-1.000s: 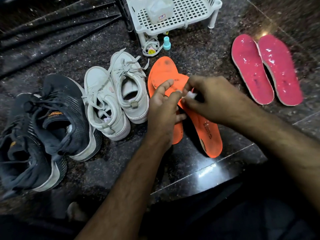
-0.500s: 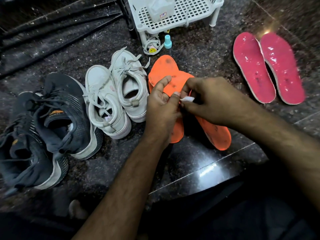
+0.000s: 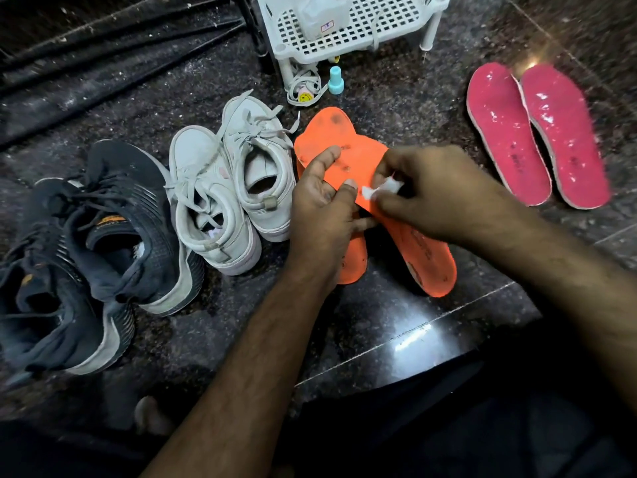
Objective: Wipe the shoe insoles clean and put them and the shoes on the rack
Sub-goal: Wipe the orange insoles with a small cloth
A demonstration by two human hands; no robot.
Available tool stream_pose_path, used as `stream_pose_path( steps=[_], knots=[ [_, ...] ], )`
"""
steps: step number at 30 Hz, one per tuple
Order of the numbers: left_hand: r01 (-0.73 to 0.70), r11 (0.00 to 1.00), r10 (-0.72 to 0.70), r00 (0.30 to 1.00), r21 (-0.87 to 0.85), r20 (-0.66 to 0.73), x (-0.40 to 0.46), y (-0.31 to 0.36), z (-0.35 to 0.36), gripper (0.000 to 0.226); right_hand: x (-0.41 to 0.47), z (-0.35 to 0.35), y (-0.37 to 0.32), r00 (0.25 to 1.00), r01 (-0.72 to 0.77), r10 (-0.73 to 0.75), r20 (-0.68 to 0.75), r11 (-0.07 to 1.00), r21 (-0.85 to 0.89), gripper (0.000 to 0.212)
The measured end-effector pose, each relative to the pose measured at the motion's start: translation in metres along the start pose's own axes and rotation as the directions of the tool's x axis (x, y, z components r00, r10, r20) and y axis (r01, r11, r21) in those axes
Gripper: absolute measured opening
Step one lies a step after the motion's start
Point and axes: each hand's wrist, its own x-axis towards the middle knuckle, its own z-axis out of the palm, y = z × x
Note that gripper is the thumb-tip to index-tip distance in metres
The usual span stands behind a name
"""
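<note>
Rubbing goes on, but the spot has shifted: the right hand (image 3: 431, 194) has slid its small white wad (image 3: 381, 189) from the middle of the upper orange insole (image 3: 358, 157) toward the near edge, close by the left thumb, and the insole's heel end has swung a little outward across the dark stone floor (image 3: 396, 346) compared with a second ago. That suggests the wipe is working along the surface patch by patch; dark marks remain near the toe, so this insole is probably not clean yet. The right hand's fingers are curled and pinch the wad. The left hand (image 3: 324, 208) grips the insole from the side, thumb laid on top and fingers under it, holding it lifted slightly.

This insole lies across a second orange insole (image 3: 355, 260) beneath the left hand. Its long axis runs diagonally, toe pointing up and left toward the white rack (image 3: 351, 32), heel down and right toward the person. The lower one points nearly straight away. Two pink insoles (image 3: 537, 139) lie side by side well apart to the right, wet-looking. White sneakers (image 3: 224, 188) and dark sneakers (image 3: 86, 243) wait to the left, none on the rack yet
</note>
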Motion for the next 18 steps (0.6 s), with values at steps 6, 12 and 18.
stream_pose_path(
  steps=[6,12,18],
  knots=[
    [0.002,0.999,0.000,1.000,-0.040,0.028,-0.003,0.001,0.001,0.043,0.005,-0.007,0.014,0.989,-0.123,0.119,-0.089,0.992,-0.041,0.013],
    [-0.017,1.000,0.017,1.000,-0.009,0.025,-0.005,0.006,0.001,0.046,-0.003,0.005,-0.008,0.999,0.041,-0.041,0.010,0.999,0.004,0.013],
    [-0.009,1.000,0.009,0.998,0.001,0.067,-0.008,0.008,0.002,0.046,0.010,-0.011,0.025,0.979,-0.179,0.175,-0.101,0.983,-0.035,0.013]
  ],
)
